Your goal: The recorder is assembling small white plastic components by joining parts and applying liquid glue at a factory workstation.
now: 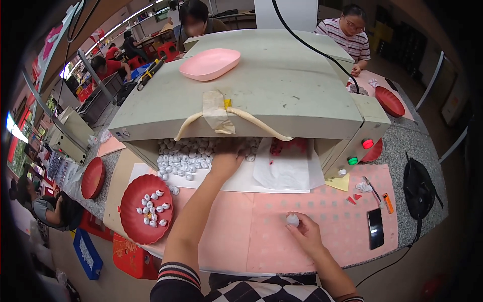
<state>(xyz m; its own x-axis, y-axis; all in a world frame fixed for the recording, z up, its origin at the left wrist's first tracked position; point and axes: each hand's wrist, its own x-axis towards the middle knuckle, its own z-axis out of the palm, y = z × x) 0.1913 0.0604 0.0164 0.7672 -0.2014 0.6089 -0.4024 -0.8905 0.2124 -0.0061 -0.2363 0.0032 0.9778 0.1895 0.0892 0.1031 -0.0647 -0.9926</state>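
Note:
My left hand [227,156] reaches into the front opening of a large grey-green machine [282,85], among a pile of small white rounded pieces [183,160]. Its fingers are lost in the shadow under the hood, so whether it grips a piece does not show. Over the pink table cover [231,226], my right hand [308,234] pinches one small whitish round piece [293,219] between thumb and fingers. Right of the pile, a white sheet [284,168] hangs partly out of the opening, with dark red bits on it farther in.
A red scalloped plate [132,234] with several white pieces stands at left. A phone [375,229], an orange cutter [388,203] and a pen-like tool [372,189] lie right. A pink tray [210,64] rests on the machine. Across from me sits a person [347,38] in stripes.

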